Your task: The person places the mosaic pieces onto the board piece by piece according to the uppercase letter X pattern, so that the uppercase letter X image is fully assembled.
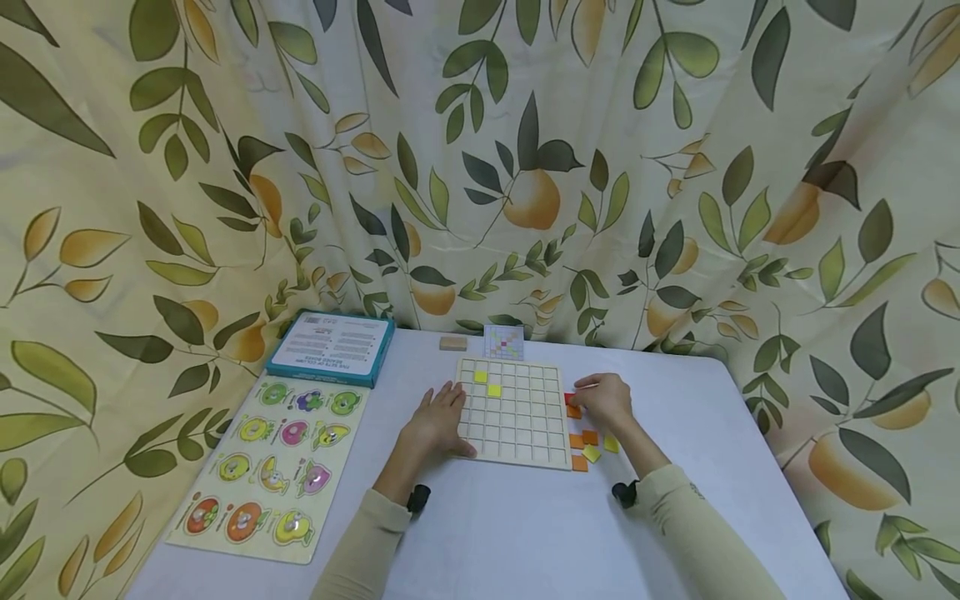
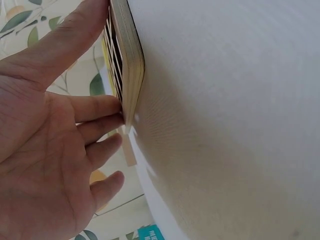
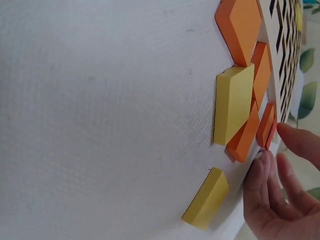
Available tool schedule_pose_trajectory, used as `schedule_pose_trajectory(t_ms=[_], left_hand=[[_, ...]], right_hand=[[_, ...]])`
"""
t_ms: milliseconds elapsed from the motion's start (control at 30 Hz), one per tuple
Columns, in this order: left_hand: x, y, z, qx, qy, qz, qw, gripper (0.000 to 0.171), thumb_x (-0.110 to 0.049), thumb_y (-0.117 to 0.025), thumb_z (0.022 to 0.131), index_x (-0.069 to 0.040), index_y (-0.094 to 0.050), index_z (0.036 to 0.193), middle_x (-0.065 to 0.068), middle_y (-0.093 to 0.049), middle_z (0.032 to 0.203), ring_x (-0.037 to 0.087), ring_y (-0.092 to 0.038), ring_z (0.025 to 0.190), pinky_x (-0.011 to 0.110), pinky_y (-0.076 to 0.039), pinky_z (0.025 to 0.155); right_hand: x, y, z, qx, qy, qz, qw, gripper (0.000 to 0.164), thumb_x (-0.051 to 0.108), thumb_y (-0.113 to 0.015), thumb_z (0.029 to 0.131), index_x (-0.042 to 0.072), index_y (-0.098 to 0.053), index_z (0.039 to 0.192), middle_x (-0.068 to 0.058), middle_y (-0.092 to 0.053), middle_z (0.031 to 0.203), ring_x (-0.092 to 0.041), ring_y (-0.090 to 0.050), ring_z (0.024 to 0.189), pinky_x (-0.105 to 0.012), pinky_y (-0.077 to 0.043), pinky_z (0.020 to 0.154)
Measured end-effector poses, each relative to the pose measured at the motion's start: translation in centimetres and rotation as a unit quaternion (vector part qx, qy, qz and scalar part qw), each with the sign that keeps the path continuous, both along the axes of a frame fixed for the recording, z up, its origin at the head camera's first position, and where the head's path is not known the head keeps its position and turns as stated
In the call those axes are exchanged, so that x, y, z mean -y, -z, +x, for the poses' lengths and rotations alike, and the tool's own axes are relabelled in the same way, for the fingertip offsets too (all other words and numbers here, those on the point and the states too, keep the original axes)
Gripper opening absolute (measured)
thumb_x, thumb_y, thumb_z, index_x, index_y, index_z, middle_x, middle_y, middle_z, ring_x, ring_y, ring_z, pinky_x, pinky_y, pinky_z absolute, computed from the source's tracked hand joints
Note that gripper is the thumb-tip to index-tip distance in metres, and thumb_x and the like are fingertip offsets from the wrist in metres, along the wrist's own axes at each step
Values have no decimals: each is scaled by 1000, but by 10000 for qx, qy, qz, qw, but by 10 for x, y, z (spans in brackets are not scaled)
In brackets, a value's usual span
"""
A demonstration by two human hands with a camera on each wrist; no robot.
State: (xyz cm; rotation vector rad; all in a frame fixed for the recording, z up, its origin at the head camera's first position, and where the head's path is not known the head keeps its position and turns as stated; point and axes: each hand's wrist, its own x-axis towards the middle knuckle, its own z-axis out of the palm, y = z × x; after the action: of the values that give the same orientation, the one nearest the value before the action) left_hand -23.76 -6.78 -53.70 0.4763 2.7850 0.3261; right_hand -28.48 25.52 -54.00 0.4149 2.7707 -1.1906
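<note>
A pale wooden grid board (image 1: 517,427) lies on the table, with a yellow square tile (image 1: 494,391) and another yellow one in its upper left cells. Along its left edge rests my left hand (image 1: 435,421), fingertips touching the board's side and fingers nearly straight. At the right edge, my right hand (image 1: 606,400) pinches a red tile (image 1: 568,399) beside an orange tile (image 3: 266,125). Its fingertips partly hide the red tile. Several loose orange tiles (image 1: 590,437) and two yellow tiles (image 3: 234,105) lie below that hand, close to the board.
Behind the board stand a small patterned card (image 1: 503,342) and a little wooden block (image 1: 453,343). On the left are a blue box (image 1: 330,346) and a fruit puzzle board (image 1: 288,450). A leaf-print curtain (image 1: 480,242) hangs along the back of the white table (image 1: 495,542).
</note>
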Motion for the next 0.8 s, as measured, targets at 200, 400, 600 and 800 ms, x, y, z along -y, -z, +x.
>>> schedule_pose_trajectory(t_ms=[200, 400, 600, 800], left_hand=[[1, 3, -1, 19, 19, -66, 10000, 118, -58, -88, 76, -1, -32, 162, 12, -24, 172, 30, -14, 161, 51, -11, 130], [0, 3, -1, 38, 63, -103, 9999, 117, -59, -87, 77, -2, -31, 163, 12, -24, 172, 29, -14, 161, 51, -12, 130], [0, 1, 0, -8, 8, -39, 10000, 117, -57, -89, 75, -1, -34, 162, 12, -26, 171, 30, -16, 161, 51, -13, 130], [2, 0, 0, -23, 16, -31, 10000, 117, -57, -89, 76, -1, -34, 162, 13, -26, 171, 30, -16, 160, 51, -13, 130]], right_hand=[[1, 1, 2, -132, 67, -185, 9997, 29, 14, -85, 86, 1, -77, 111, -15, -75, 105, -25, -66, 90, -30, -55, 72], [-1, 1, 2, -125, 139, -528, 9984, 24, 15, -79, 92, 0, -75, 112, -14, -77, 98, -23, -74, 79, -27, -61, 70], [-2, -1, 3, -194, 154, -511, 9984, 25, 17, -78, 93, 0, -76, 112, -14, -78, 98, -23, -76, 81, -29, -61, 75], [-4, -4, 2, -266, 250, -453, 9983, 27, 20, -79, 93, 2, -77, 113, -14, -78, 101, -26, -73, 89, -36, -56, 83]])
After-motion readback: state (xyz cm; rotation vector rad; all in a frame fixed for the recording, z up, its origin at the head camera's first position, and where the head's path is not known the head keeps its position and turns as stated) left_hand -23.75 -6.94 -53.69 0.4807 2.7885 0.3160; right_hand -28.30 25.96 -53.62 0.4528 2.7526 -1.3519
